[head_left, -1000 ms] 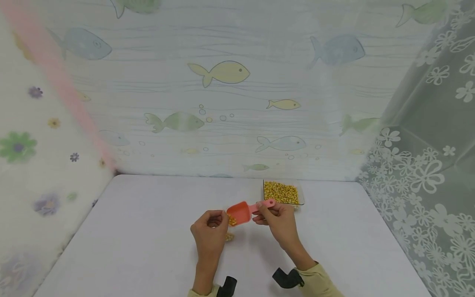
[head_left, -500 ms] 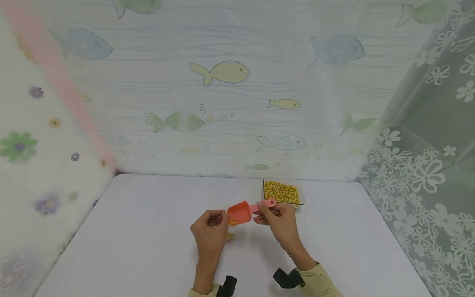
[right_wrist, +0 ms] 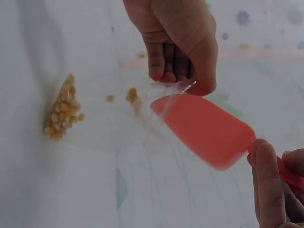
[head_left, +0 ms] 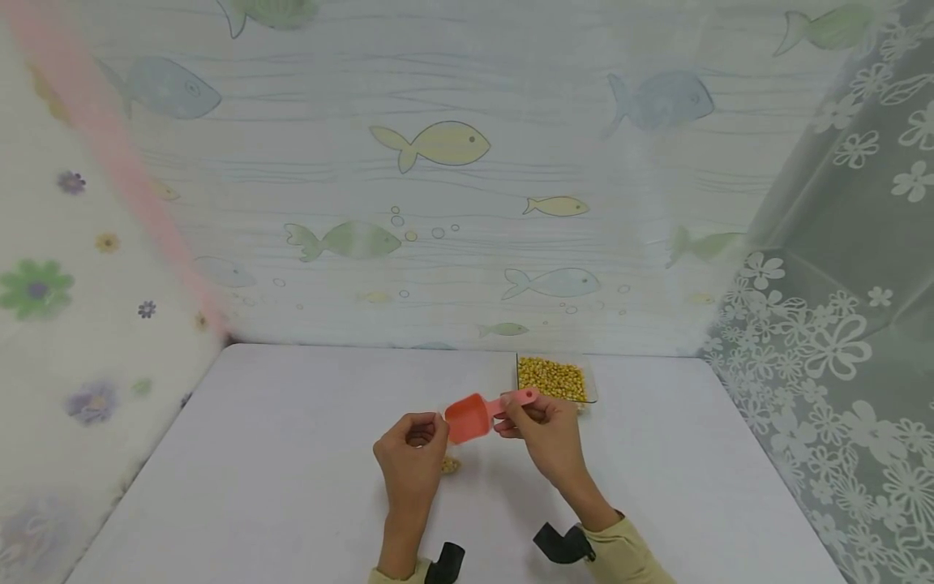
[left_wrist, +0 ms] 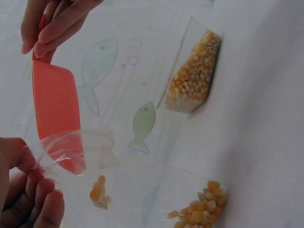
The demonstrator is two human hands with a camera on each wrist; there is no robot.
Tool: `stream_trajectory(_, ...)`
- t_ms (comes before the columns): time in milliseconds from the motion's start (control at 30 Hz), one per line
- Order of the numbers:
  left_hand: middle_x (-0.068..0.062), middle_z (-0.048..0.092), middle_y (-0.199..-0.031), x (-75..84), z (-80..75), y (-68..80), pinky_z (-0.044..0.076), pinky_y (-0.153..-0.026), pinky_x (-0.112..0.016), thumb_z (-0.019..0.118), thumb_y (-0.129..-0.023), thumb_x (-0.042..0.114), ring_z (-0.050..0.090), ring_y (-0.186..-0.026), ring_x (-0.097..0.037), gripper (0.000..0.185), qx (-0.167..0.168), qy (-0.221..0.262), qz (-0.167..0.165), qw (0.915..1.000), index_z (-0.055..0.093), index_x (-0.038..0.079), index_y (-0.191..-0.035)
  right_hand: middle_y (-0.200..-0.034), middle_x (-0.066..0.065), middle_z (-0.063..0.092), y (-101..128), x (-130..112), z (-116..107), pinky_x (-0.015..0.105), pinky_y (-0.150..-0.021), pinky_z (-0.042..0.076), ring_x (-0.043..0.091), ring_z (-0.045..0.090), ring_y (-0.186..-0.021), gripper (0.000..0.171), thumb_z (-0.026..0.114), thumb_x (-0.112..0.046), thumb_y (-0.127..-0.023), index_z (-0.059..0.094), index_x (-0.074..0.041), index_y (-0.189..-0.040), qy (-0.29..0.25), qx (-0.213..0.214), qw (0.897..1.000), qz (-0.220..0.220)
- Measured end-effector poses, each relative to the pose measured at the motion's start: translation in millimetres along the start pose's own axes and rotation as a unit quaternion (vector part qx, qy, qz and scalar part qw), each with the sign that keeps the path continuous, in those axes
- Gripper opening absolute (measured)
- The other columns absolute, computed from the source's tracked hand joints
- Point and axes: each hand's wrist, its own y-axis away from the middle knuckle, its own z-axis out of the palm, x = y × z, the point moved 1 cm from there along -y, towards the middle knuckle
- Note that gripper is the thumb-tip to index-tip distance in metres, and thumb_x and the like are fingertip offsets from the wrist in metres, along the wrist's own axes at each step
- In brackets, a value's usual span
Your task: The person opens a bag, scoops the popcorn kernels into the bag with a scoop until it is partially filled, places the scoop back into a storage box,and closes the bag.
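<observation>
My left hand (head_left: 422, 436) pinches the rim of a clear plastic bag (left_wrist: 102, 159) and holds its mouth up. My right hand (head_left: 520, 415) grips the handle of a coral plastic scoop (head_left: 469, 417), tilted with its front end inside the bag's mouth. A few corn kernels (left_wrist: 98, 194) are falling inside the bag. A small heap of kernels (right_wrist: 61, 111) lies at the bag's bottom on the table, and shows below my left hand as kernels (head_left: 449, 465) in the head view. A clear tray of corn kernels (head_left: 552, 379) stands just behind my right hand.
A white table (head_left: 292, 454) carries everything, closed in by a fish-print sheet (head_left: 438, 203) at the back, a flowered sheet (head_left: 73, 324) on the left and a lace curtain (head_left: 839, 341) on the right. Black wrist mounts (head_left: 562, 545) sit on both forearms.
The scoop has tipped further down into the bag. The kernels seen at its mouth a second ago have slid out. Both hands stay in nearly the same place.
</observation>
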Motion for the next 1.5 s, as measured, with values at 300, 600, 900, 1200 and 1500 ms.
stream_trajectory(300, -0.004, 0.069, -0.068, 0.3, -1.3, -1.6, 0.053, -0.056, -0.017, 0.075, -0.080, -0.010, 0.060, -0.057, -0.011, 0.014, 0.004, -0.003, -0.004, 1.0000, 0.075, 0.003, -0.078, -0.095, 0.024, 0.074, 2, -2, 1, 0.028, -0.070, 0.062, 0.015, 0.074, -0.072, 0.019, 0.069, -0.003, -0.095, 0.072, 0.010, -0.110, 0.012, -0.004, 1.000, -0.026)
stream_trajectory(600, -0.004, 0.070, -0.069, 1.5, -1.5, -1.7, 0.053, -0.057, -0.017, 0.076, -0.081, -0.007, 0.060, -0.058, -0.010, 0.010, 0.000, -0.010, -0.010, 0.9999, 0.075, 0.003, -0.080, -0.087, 0.019, 0.075, 6, -7, 1, 0.027, -0.068, 0.061, 0.017, 0.073, -0.070, 0.018, 0.074, -0.010, -0.093, 0.076, 0.004, -0.105, 0.049, 0.016, 0.997, -0.065)
stream_trajectory(900, -0.002, 0.069, -0.067, -0.3, 1.8, -0.4, 0.053, -0.056, -0.017, 0.076, -0.080, -0.008, 0.060, -0.056, -0.010, 0.014, 0.001, 0.001, -0.006, 1.0000, 0.075, 0.005, -0.078, -0.085, 0.013, 0.077, 9, -17, -1, 0.025, -0.067, 0.061, 0.014, 0.073, -0.071, 0.020, 0.075, -0.012, -0.093, 0.076, 0.002, -0.106, 0.069, 0.040, 0.990, -0.112)
stream_trajectory(1200, -0.009, 0.068, -0.065, 7.1, 3.5, -0.6, 0.051, -0.054, -0.017, 0.076, -0.077, -0.014, 0.059, -0.054, -0.012, 0.012, 0.017, -0.007, -0.011, 0.9998, 0.074, -0.002, -0.076, -0.082, 0.019, 0.075, 12, -18, -6, 0.028, -0.065, 0.061, 0.012, 0.073, -0.068, 0.015, 0.075, -0.004, -0.091, 0.076, 0.006, -0.102, 0.048, 0.054, 0.987, -0.147)
stream_trajectory(1500, -0.011, 0.066, -0.061, 29.5, 1.6, -1.2, 0.051, -0.052, -0.017, 0.074, -0.077, -0.017, 0.059, -0.051, -0.012, 0.012, 0.028, 0.006, 0.000, 0.9996, 0.072, -0.005, -0.073, -0.077, 0.024, 0.073, 4, -15, -32, 0.029, -0.061, 0.061, 0.011, 0.074, -0.066, 0.009, 0.071, 0.004, -0.091, 0.074, 0.011, -0.096, 0.027, 0.117, 0.972, -0.200)
